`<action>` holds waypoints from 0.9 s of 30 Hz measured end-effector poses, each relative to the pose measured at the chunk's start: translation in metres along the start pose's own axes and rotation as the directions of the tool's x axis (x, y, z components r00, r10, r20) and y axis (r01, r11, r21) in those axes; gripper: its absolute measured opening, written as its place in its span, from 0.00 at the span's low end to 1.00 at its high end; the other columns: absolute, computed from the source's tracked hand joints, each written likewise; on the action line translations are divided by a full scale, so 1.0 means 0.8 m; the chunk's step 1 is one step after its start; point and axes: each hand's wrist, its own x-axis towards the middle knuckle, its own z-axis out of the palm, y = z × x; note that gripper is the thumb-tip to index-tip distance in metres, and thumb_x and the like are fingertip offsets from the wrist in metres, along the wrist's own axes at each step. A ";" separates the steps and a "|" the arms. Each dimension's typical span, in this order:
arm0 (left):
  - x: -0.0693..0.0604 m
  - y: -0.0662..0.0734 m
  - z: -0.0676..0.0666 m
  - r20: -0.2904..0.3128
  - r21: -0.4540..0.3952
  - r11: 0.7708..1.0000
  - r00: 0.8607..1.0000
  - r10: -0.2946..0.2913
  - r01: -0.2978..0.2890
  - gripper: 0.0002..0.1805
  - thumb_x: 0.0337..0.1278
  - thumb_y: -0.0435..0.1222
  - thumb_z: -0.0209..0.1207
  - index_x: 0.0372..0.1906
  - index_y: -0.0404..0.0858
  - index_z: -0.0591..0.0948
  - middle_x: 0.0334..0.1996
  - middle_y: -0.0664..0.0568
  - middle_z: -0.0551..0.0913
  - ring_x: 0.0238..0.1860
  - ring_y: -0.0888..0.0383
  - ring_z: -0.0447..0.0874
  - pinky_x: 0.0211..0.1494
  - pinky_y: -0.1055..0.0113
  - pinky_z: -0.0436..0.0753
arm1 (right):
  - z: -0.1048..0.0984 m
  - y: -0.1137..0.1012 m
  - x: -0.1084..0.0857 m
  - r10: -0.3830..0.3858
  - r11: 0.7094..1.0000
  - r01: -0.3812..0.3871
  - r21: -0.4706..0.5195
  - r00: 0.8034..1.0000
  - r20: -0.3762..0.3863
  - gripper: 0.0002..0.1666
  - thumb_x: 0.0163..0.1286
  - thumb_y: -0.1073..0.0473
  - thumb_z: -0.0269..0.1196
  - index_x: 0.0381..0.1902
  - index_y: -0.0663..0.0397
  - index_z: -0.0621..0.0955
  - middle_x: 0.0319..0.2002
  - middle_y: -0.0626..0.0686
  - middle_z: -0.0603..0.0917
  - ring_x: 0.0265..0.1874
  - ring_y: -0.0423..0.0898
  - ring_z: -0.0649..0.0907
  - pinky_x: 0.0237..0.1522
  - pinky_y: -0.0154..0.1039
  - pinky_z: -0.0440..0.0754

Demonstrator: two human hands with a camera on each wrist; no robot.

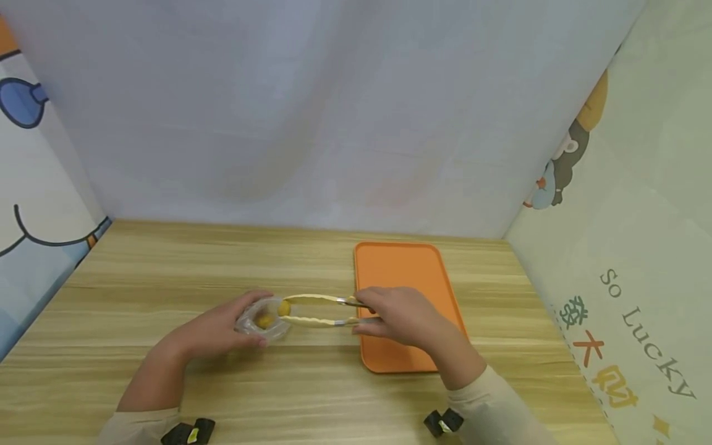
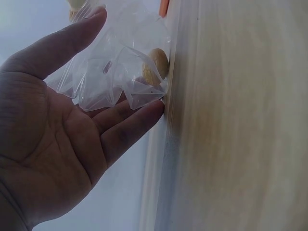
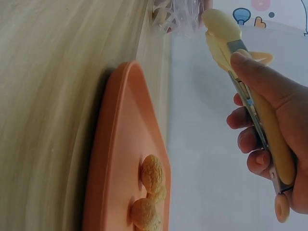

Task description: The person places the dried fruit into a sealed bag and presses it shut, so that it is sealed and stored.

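My left hand [image 1: 214, 327] spreads thumb and fingers around a clear plastic bag [image 2: 98, 82], holding it on the table. Inside the bag lies a golden round puff [image 1: 264, 320], also visible through the plastic in the left wrist view. My right hand [image 1: 403, 315] grips metal tongs with cream-coloured tips [image 1: 311, 321], thumb on one arm and fingers on the other. Between the tong tips, at the bag's mouth, is another golden puff [image 1: 285, 308]. In the right wrist view, several puffs [image 3: 152, 174] sit on the orange tray [image 3: 118, 125]; my right hand and forearm hide them from the head view.
The orange tray stands on the wood-grain table [image 1: 222, 259], right of the bag and beneath my right hand. A pale cloth [image 1: 311, 123] hangs behind the table's far edge. Printed panels [image 1: 623, 321] border both sides.
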 end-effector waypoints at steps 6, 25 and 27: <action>0.000 -0.001 0.000 0.002 -0.009 1.000 1.000 0.003 -0.003 0.49 0.51 0.61 0.66 0.75 0.54 0.57 0.68 0.42 0.68 0.64 0.39 0.69 0.58 0.39 0.72 | -0.004 -0.009 0.009 -0.007 1.000 0.007 -0.009 1.000 0.005 0.25 0.65 0.35 0.62 0.48 0.45 0.78 0.35 0.40 0.81 0.23 0.33 0.72 0.25 0.31 0.71; 0.001 0.001 0.004 0.002 -0.044 0.999 1.000 -0.010 0.010 0.50 0.50 0.60 0.67 0.76 0.54 0.57 0.73 0.44 0.61 0.68 0.39 0.66 0.62 0.38 0.69 | 0.001 -0.017 0.022 -0.042 0.998 0.041 -0.038 0.999 -0.021 0.23 0.64 0.34 0.62 0.44 0.43 0.76 0.30 0.38 0.77 0.21 0.32 0.72 0.23 0.29 0.69; 0.001 0.001 0.005 0.002 -0.053 0.998 1.000 -0.018 0.018 0.51 0.49 0.61 0.67 0.76 0.54 0.56 0.73 0.44 0.62 0.68 0.41 0.66 0.62 0.39 0.69 | 0.001 -0.017 0.024 -0.047 0.998 0.046 -0.037 0.999 -0.024 0.23 0.64 0.34 0.62 0.44 0.43 0.76 0.31 0.39 0.78 0.22 0.32 0.72 0.23 0.30 0.69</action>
